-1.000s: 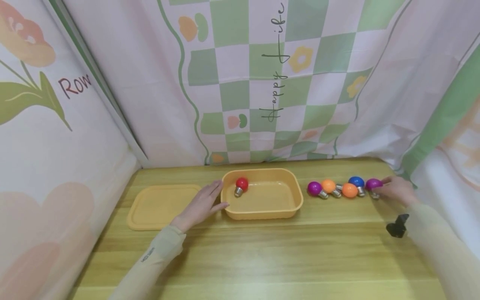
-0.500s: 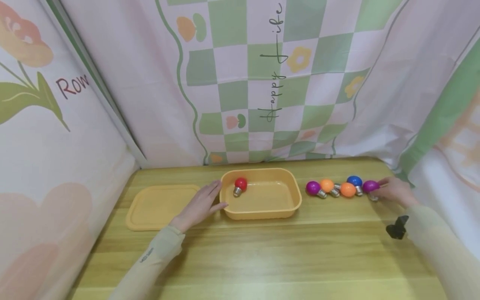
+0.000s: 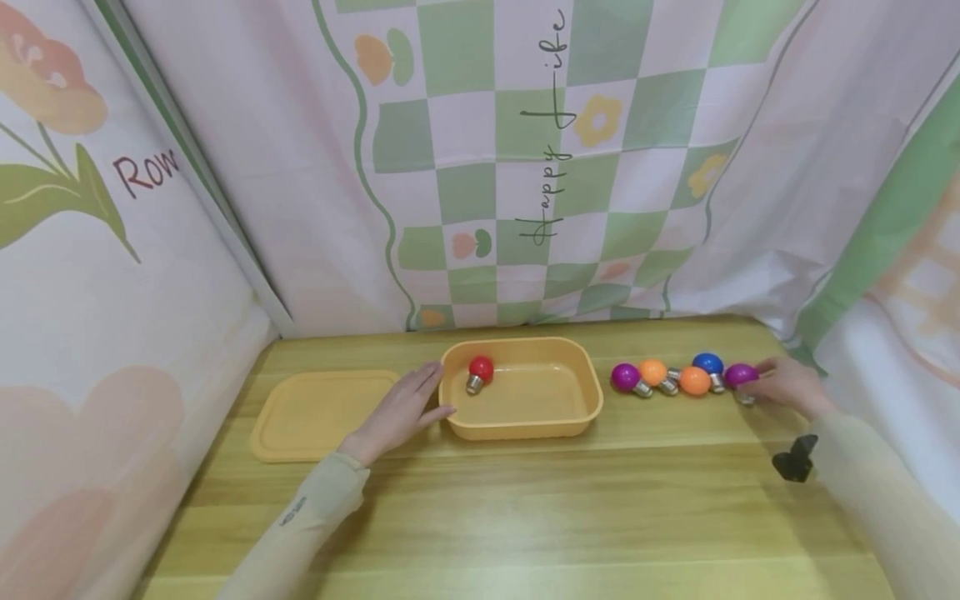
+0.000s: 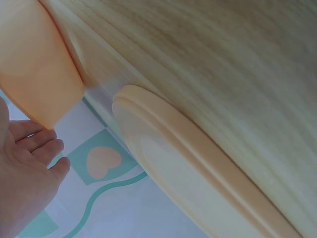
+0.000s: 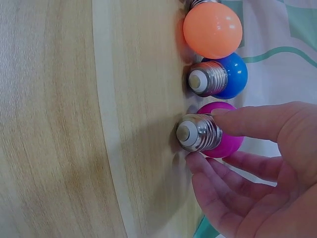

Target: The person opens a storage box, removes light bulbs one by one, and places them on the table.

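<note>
A yellow plastic box [image 3: 558, 429] stands mid-table with a red light bulb [image 3: 481, 369] lying inside its left end. My left hand [image 3: 393, 414] rests against the box's left side, fingers extended and thumb near the front corner. At the far right, my right hand [image 3: 791, 385] holds a purple light bulb [image 5: 233, 144] between thumb and fingers, its metal screw base pointing toward the near side. That bulb is at the right end of a row with a blue bulb [image 3: 707, 364], two orange bulbs, one nearer [image 3: 694, 381], and another purple bulb [image 3: 626, 377].
A yellow lid [image 3: 315, 417] lies flat on the wooden table [image 3: 555, 517], left of the box. A patterned curtain [image 3: 525, 192] hangs along the table's back edge. Something black [image 3: 795, 458] is by the right sleeve.
Both hands keep nearly the same places; the right hand stays at the purple bulb. The view has shifted very slightly.
</note>
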### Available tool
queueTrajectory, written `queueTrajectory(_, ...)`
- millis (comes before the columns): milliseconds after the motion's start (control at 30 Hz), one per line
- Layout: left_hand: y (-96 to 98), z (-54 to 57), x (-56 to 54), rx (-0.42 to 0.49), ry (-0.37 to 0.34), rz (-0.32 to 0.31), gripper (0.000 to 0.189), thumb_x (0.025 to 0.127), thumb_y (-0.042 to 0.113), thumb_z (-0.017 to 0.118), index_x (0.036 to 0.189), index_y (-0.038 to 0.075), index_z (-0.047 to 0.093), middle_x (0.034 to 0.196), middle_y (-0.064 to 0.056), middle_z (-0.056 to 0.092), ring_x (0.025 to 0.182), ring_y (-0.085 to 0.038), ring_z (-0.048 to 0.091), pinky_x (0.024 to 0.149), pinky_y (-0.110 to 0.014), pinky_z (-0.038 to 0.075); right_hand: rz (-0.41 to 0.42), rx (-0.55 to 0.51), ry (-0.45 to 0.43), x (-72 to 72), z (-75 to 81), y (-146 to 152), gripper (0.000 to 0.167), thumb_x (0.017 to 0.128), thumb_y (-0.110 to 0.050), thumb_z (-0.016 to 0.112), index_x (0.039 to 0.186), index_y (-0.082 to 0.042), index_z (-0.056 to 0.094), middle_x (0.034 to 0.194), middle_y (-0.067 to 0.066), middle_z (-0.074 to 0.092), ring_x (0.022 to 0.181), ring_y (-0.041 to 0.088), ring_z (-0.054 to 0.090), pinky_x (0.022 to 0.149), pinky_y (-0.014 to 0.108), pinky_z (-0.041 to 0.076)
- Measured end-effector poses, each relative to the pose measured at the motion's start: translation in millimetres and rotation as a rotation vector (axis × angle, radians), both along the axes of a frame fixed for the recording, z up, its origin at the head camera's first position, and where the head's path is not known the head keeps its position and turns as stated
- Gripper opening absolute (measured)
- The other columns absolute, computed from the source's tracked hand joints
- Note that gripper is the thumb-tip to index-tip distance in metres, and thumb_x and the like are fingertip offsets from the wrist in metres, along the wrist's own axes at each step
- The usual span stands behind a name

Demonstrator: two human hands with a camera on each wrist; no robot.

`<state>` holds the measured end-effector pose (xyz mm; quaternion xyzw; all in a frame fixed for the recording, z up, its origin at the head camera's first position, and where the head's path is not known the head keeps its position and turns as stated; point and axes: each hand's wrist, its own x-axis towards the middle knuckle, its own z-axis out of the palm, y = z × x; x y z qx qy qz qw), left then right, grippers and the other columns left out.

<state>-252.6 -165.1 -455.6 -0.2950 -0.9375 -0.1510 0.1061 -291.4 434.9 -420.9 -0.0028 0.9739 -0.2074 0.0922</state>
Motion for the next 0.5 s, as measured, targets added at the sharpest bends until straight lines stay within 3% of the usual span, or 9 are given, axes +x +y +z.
queueTrajectory(233, -0.4, 0.7, 0.1, -0.007, -0.007, 0.001, 0.074, 0.097, 0.041, 0.061, 0.146, -0.009, 0.039, 0.152, -0.027, 0.042, 0.142, -0.041, 0.042, 0.121, -0.052, 0.034, 0.001, 0.003, 0.002, 2.5, 1.9, -2.2, 0.074, 0.084, -0.032, 0.073, 0.122, 0.025, 0.046, 0.111, 0.044, 0.058, 0.095, 0.053, 0.058, 0.079, 0.059, 0.049)
queueTrajectory(500, -1.2, -3.3, -3.8, -0.013, 0.039, -0.013, 0.072, 0.096, 0.039, 0.063, 0.145, -0.01, 0.041, 0.15, -0.029, 0.044, 0.14, -0.042, 0.045, 0.117, -0.054, 0.038, 0.001, 0.006, -0.016, -0.3, 1.1, -3.1, 0.077, 0.084, -0.035, 0.074, 0.126, 0.023, 0.045, 0.115, 0.044, 0.056, 0.099, 0.055, 0.057, 0.08, 0.06, 0.049)
